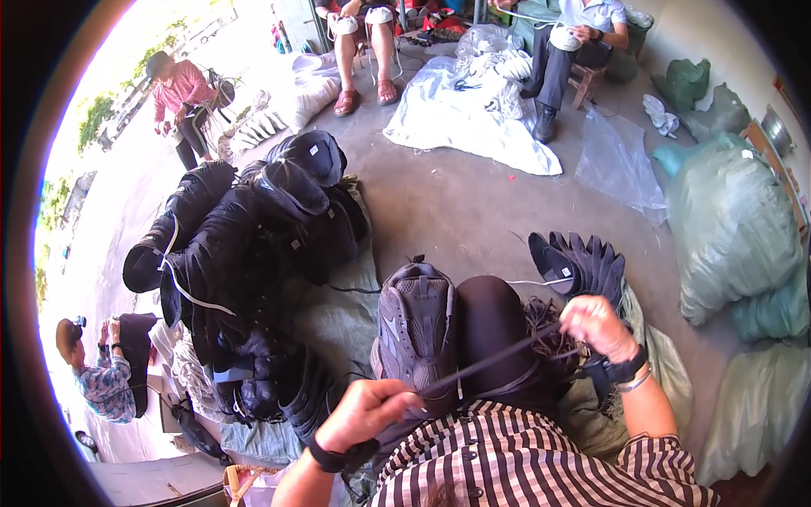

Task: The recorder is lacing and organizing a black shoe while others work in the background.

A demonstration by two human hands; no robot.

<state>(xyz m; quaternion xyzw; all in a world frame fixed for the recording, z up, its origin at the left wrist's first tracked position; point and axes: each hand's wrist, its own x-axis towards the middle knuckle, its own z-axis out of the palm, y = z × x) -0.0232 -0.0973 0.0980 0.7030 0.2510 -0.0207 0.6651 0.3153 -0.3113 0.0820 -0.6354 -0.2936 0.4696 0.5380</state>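
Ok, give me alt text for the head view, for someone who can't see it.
A person's left hand and right hand stretch a dark lace between them, near a dark sneaker upper at their lap. Large stacks of black shoe pieces stand to the left, pale green sacks to the right, and other people are farther off.

L hand [367,411] & R hand [598,328] hold dark lace [490,363] taut, grey shoe [416,325] by knee [490,317], blk shoe pile [236,228] at L, pale green bags [737,232] at R, seated co-worker [594,17] w/ white piece [564,37] at back
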